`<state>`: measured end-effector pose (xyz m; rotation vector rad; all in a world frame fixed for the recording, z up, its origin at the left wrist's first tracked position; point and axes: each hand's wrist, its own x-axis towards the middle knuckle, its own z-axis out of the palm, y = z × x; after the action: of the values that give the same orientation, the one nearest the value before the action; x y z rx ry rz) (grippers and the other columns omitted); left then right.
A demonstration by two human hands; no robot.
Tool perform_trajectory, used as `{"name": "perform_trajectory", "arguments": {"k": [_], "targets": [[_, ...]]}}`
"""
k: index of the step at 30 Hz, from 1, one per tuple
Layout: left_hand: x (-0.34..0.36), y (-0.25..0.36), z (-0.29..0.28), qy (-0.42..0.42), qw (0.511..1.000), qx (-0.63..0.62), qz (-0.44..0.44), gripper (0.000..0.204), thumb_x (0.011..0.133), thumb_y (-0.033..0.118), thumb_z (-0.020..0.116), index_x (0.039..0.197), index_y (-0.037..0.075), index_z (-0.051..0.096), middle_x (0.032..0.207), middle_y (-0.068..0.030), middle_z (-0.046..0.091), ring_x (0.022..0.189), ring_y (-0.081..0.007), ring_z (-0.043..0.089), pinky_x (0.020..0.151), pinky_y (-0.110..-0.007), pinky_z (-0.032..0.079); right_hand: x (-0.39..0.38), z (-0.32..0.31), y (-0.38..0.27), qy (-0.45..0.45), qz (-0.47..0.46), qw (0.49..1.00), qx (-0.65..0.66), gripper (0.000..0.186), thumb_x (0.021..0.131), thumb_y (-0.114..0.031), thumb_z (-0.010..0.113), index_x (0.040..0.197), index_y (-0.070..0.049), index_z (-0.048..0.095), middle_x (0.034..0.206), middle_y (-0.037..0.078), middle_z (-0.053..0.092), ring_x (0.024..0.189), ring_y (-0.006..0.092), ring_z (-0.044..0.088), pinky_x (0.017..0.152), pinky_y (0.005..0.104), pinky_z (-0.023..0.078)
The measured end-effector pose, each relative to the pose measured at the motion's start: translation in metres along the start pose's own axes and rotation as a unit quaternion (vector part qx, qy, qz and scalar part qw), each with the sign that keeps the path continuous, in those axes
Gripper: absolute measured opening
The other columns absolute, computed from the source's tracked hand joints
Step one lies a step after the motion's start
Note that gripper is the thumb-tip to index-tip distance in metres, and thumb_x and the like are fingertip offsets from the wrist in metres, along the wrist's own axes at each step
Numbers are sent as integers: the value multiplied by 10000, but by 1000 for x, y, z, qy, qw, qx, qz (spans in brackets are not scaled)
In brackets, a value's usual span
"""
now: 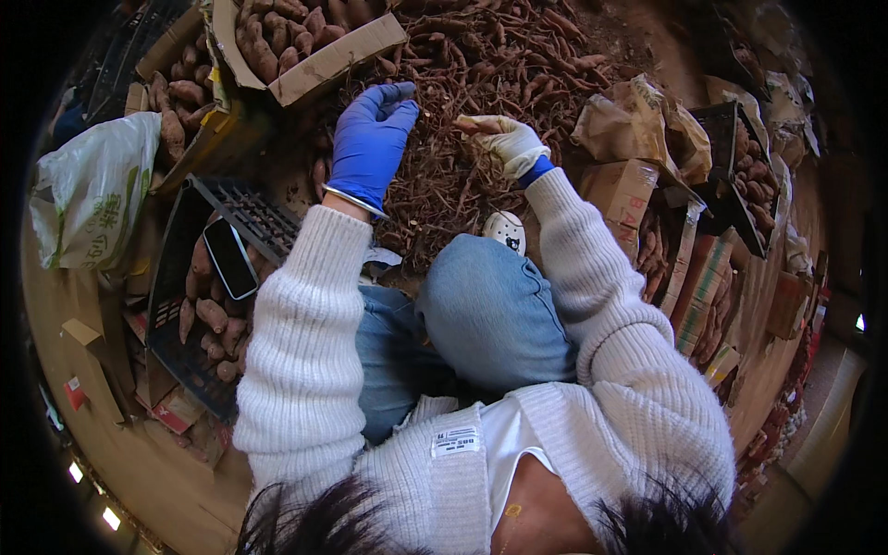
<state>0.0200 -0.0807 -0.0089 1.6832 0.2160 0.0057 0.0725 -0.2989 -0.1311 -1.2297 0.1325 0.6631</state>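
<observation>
Over a heap of thin reddish-brown sweet potatoes and stringy roots [462,190], both my hands reach forward. My left hand [373,143] wears a blue glove. Its fingers curve toward the right, with a gap between thumb and forefinger and nothing visible in it. A white glove, stained brown at the fingertips, covers my right hand [509,143], with blue showing at the wrist. Those fingers are pinched together just above the roots; what they hold, if anything, blends with the stained tips. The two hands are apart.
A cardboard box of sweet potatoes [338,60] stands at the far left. Nearer, a black crate [190,370] holds sweet potatoes, with a phone [230,259] on it. A white plastic bag [97,190] lies left. Cartons [622,199] and brown paper [638,125] line the right.
</observation>
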Motion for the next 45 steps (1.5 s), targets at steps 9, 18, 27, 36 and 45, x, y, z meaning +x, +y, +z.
{"name": "perform_trajectory", "arguments": {"k": [9, 18, 27, 36, 45], "targets": [[-1, -10, 5, -33, 989, 140, 28, 276, 817, 260, 681, 892, -4, 651, 794, -111, 656, 672, -170, 585, 676, -294, 488, -49, 60, -65, -35, -253, 930, -264, 260, 808, 42, 630, 1063, -6, 611, 1062, 116, 645, 914, 160, 628, 810, 257, 523], [-2, 1, 0, 14, 993, 107, 40, 147, 803, 153, 694, 849, 13, 678, 732, -80, 657, 604, -119, 561, 604, -256, 475, -49, 93, -87, -42, -211, 873, -438, 296, 777, -40, 697, 1069, -74, 657, 837, 15, 683, 639, 56, 544, 611, 161, 475], [0, 18, -10, 12, 1000, 22, -8, 179, 864, 127, 626, 990, 3, 655, 911, -42, 659, 816, -87, 592, 771, -227, 489, -42, 79, -87, -44, -136, 985, -92, 209, 814, -51, 665, 1021, -45, 633, 963, 72, 669, 636, 81, 579, 575, 187, 497], [-1, 3, 4, -119, 993, 19, 2, 247, 836, 137, 656, 1046, 8, 650, 903, -76, 675, 775, -124, 605, 736, -250, 496, -38, 61, -98, -96, -61, 993, 26, 435, 875, -149, 603, 1282, -46, 489, 1117, 75, 622, 437, 4, 399, 362, 143, 309], [3, -8, 2, -63, 997, 52, -20, 170, 813, 112, 669, 941, 2, 686, 797, -92, 682, 690, -123, 613, 673, -259, 505, -48, 89, -79, -123, -305, 944, 28, 182, 821, -10, 628, 1003, -7, 635, 1035, 140, 649, 805, 151, 645, 702, 228, 547]]}}
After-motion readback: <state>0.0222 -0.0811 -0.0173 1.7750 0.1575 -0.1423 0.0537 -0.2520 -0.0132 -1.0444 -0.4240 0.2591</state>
